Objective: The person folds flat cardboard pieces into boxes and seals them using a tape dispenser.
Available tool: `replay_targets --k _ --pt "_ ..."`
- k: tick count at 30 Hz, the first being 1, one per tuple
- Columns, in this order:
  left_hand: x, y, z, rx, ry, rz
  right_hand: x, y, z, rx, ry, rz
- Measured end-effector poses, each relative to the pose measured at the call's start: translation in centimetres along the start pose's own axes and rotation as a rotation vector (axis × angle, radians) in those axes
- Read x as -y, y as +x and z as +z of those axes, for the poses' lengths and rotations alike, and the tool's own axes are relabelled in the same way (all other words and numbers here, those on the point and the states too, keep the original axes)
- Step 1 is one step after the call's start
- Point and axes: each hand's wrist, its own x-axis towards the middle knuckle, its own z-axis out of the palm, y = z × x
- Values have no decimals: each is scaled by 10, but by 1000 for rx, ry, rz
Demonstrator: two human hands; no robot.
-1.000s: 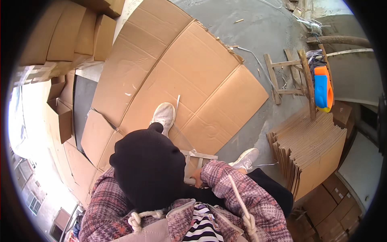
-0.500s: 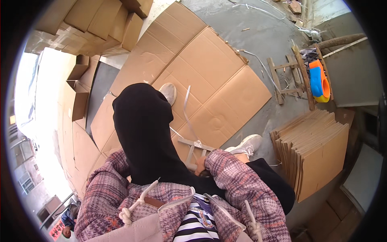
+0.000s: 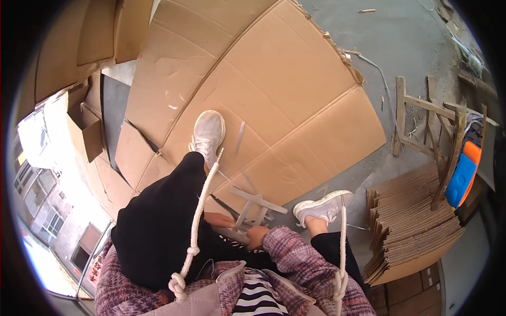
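Between my legs, close to my body, stands a small wooden stool (image 3: 258,200) with pale bars, partly hidden by my hands and trousers. My left hand (image 3: 219,219) reaches from behind my black-clad left knee onto the stool's near side, its fingers bent over the wood. On the right side of the same part, my right hand (image 3: 257,237) is closed round the edge, thumb side up. A thin white strap (image 3: 240,138) lies on the flattened cardboard (image 3: 295,121) just beyond the stool.
My left shoe (image 3: 209,131) is on the cardboard; my right shoe (image 3: 321,207) is on the grey floor. To the right are a stack of folded cardboard (image 3: 416,226), a wooden frame (image 3: 406,116) and a blue-and-orange tape dispenser (image 3: 464,174). Cardboard boxes (image 3: 89,42) stand far left.
My view has tilted and come lower. My left knee has swung down to the left, and my left hand now shows at the stool beside my right hand.
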Motion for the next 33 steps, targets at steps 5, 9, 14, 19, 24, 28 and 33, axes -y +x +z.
replay_targets --k 5,9,14,19,24,28,33 --pt "-6 -4 -19 3 14 -30 30 34 21 -125 103 -14" --pt "-1 4 -31 4 62 2 38 54 22 -267 173 35" --pt "16 21 -73 -12 171 124 31 88 38 -371 145 103" --pt "10 25 -152 -194 274 289 52 70 20 -405 -137 174" --pt "-21 37 -280 -737 369 506 18 96 39 -548 -235 402" --pt "16 23 -440 -1236 423 458 74 29 9 -659 -93 220" --pt "-1 50 -508 -1516 442 356 64 -25 31 -1364 255 107"
